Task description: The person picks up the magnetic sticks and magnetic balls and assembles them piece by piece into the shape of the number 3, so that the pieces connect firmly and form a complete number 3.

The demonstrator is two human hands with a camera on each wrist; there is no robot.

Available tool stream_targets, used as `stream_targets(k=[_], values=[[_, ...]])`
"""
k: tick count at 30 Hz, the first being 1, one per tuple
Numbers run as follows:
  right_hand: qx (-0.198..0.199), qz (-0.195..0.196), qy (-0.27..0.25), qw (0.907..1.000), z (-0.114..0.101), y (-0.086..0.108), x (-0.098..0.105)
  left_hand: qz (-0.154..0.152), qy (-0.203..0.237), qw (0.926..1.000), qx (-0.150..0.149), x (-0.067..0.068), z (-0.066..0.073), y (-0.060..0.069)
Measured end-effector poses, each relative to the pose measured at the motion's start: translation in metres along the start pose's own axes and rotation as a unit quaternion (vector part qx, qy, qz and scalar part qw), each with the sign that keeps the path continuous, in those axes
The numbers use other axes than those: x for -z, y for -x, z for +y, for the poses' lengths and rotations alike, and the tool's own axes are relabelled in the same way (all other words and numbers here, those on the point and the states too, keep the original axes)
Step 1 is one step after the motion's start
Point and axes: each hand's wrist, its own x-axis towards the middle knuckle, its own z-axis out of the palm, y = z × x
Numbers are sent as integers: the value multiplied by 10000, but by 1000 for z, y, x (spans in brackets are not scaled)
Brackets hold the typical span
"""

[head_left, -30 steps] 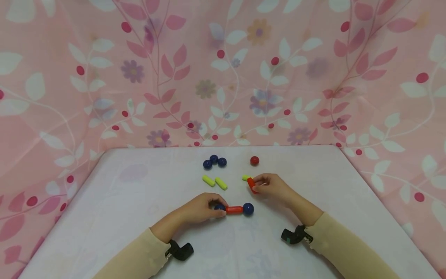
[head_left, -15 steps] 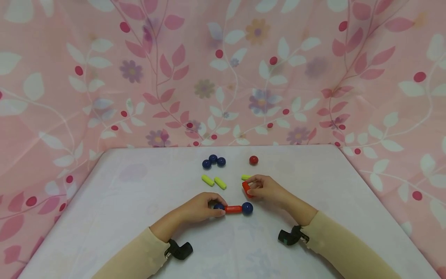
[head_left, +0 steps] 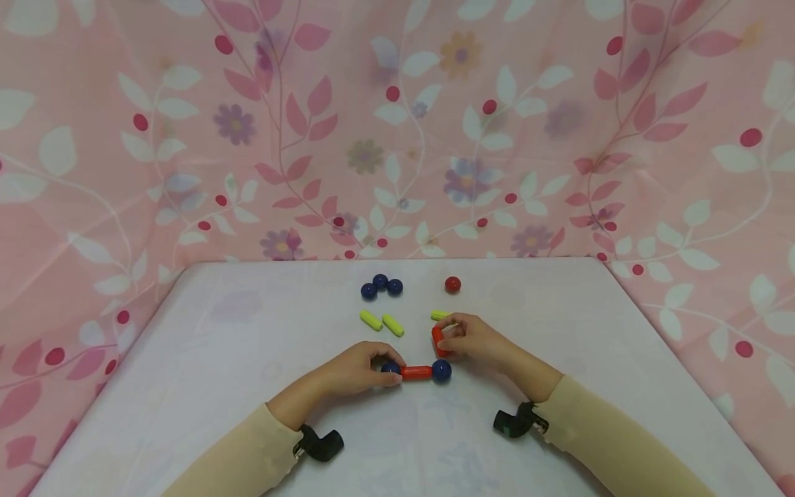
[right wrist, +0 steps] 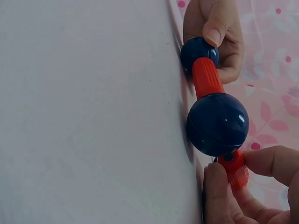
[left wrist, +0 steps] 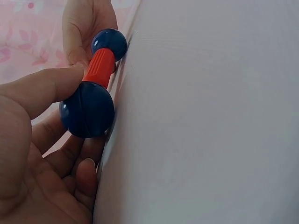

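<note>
My left hand (head_left: 352,371) pinches a blue ball (left wrist: 88,112) at the left end of a magnetic building piece lying on the table. A ribbed red rod (head_left: 417,373) joins that ball to a second blue ball (head_left: 442,371) on the right. Between thumb and fingers, my right hand (head_left: 477,339) pinches another red rod (head_left: 438,341), just behind the right-hand ball. In the right wrist view, the end of this held rod (right wrist: 235,169) is close against the ball (right wrist: 218,124); whether they touch I cannot tell. The right fingers partly cover the held rod.
Behind the hands lie two yellow-green rods (head_left: 381,323) and, partly hidden by the right hand, another yellow-green rod (head_left: 438,315). Farther back are three blue balls (head_left: 381,282) in a cluster and a red ball (head_left: 453,284). A floral curtain (head_left: 397,138) hangs beyond the white table (head_left: 248,407).
My right hand has carried its red rod left and towards me, away from the yellow-green rod and up to the right-hand blue ball. The left hand has kept its hold in place.
</note>
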Motion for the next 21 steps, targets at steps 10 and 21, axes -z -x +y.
stream_targets(k=[10, 21], values=[[-243, 178, 66, 9995, -1, 0, -7, 41, -16, 10000, -24, 0, 2, 1], [-164, 29, 167, 9997, -2, 3, -5, 68, 40, 10000, -4, -1, 0, 0]])
